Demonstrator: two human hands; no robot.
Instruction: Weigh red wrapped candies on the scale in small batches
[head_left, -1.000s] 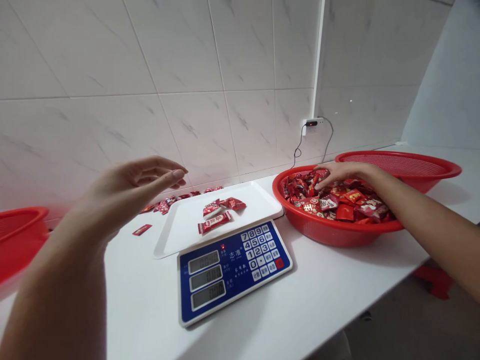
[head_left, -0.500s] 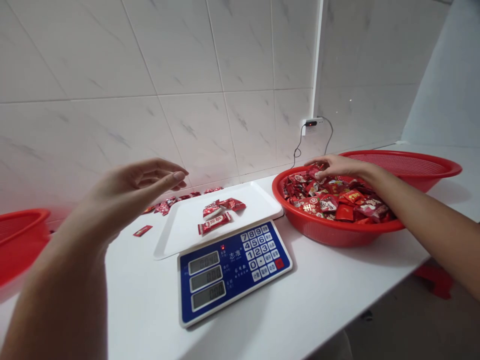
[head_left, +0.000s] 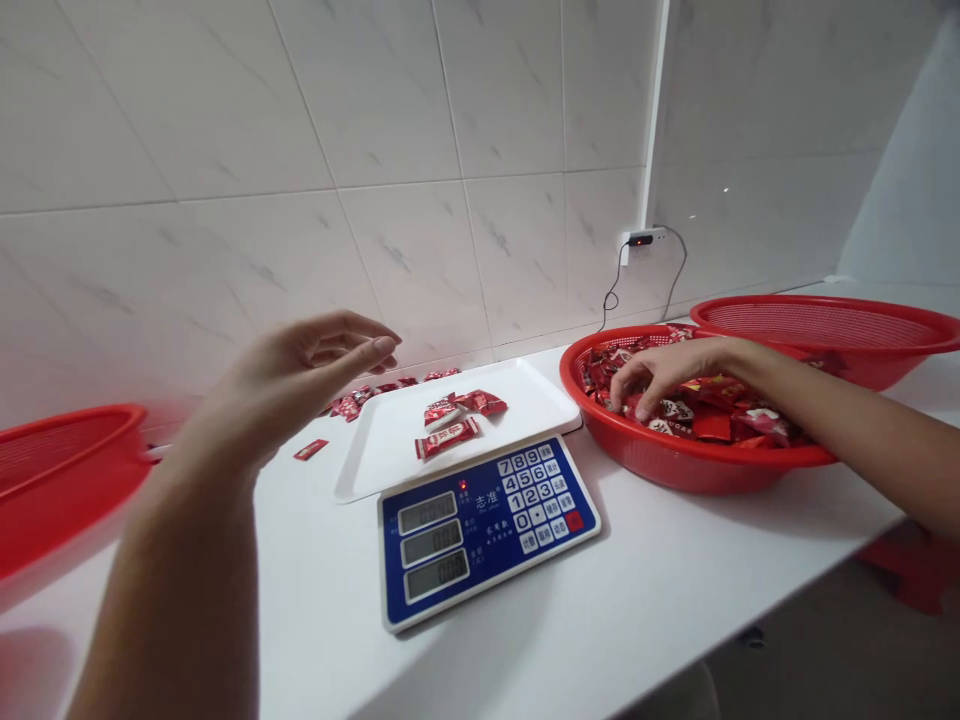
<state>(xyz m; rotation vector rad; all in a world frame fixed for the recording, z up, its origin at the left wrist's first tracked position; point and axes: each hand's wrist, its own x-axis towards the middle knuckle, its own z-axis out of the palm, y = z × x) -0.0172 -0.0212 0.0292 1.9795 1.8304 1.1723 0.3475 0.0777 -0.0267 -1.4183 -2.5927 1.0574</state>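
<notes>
My left hand hovers in the air left of the scale's white tray, fingers loosely bent and holding nothing. On that tray lie 3 red wrapped candies, close together. The blue keypad and displays of the digital scale face me. My right hand reaches into a red plastic basket heaped with red wrapped candies. Its thumb and fingers are apart and point down, touching candies near the basket's left side. No candy shows clearly gripped in it.
Behind the tray, several candies lie by the tiled wall, and a single small red packet lies left of it. Another red basket stands at the back right, and a red basket at the left. A power socket with cables is on the wall.
My right hand has moved from the back of the candy basket toward its near left side, fingers now lower among the candies. My left hand stays raised. The view has shifted slightly left.
</notes>
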